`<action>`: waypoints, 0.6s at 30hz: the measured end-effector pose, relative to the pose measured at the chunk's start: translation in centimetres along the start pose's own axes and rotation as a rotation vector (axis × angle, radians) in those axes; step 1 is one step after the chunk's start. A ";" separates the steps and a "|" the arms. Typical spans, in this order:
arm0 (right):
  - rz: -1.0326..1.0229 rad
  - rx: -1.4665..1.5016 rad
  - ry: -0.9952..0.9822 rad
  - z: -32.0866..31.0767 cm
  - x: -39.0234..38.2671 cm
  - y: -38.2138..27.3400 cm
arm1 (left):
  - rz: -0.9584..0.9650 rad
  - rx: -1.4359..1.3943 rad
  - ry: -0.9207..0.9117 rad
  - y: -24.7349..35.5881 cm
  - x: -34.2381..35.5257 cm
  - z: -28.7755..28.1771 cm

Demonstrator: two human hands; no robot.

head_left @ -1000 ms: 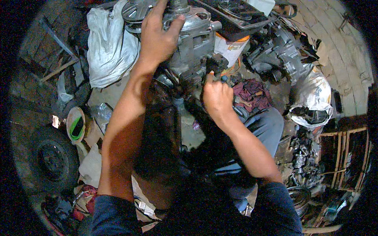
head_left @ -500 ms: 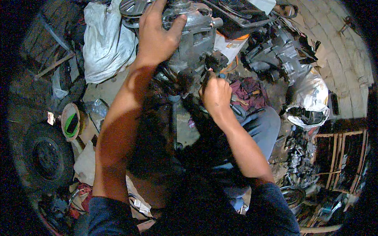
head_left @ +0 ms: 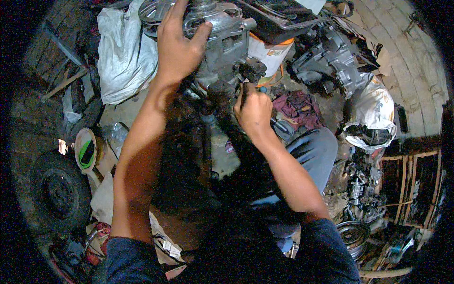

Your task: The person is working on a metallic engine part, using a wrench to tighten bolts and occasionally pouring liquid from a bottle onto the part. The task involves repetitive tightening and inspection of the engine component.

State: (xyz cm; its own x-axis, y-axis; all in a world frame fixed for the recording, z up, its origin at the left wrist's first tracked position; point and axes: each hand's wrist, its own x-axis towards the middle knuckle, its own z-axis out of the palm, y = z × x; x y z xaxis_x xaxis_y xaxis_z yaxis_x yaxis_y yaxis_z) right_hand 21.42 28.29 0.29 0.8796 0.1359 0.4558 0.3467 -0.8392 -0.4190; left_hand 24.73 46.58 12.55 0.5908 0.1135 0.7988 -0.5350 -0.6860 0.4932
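Observation:
A greasy grey metal engine assembly point(head_left: 222, 52) stands upright in front of me at the top of the view. My left hand point(head_left: 182, 54) lies on its upper left part, thumb and fingers spread over the metal, with some fingertips cut off by the upper edge. Lower down on the right side, my right hand point(head_left: 255, 110) is closed in a fist beside a dark fitting point(head_left: 250, 70). What the fist holds is mostly hidden; a small teal round end point(head_left: 263, 89) shows beside the knuckles.
A maroon cloth point(head_left: 298, 109) lies right of my right hand. Behind it sit a black tray point(head_left: 279, 23) and another grey metal casing point(head_left: 326, 57). White sacks point(head_left: 125, 57) stand on both sides. At the left are a tyre point(head_left: 61, 189) and a tub point(head_left: 97, 149).
The view has shifted slightly, so the engine assembly and both hands appear a little further left. Both hands keep nearly the same places on the engine; the teal end shows more plainly.

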 end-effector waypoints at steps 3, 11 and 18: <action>-0.029 -0.012 -0.066 -0.7 -0.2 -0.7 | 0.043 0.004 0.008 -0.6 -0.1 0.1; -0.050 -0.055 -0.162 -1.3 -0.1 -1.1 | 0.047 -0.017 0.028 -0.8 -0.1 0.2; -0.113 -0.113 -0.193 -2.0 0.0 -1.0 | 0.065 0.029 0.041 -0.3 0.0 0.4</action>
State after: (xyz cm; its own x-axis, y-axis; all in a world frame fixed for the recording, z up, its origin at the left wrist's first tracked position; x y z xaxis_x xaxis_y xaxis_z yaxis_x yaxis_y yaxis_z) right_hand 20.42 28.08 2.26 0.8870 0.3211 0.3319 0.4173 -0.8650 -0.2785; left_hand 25.11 46.53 12.23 0.5297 0.0973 0.8426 -0.5535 -0.7131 0.4303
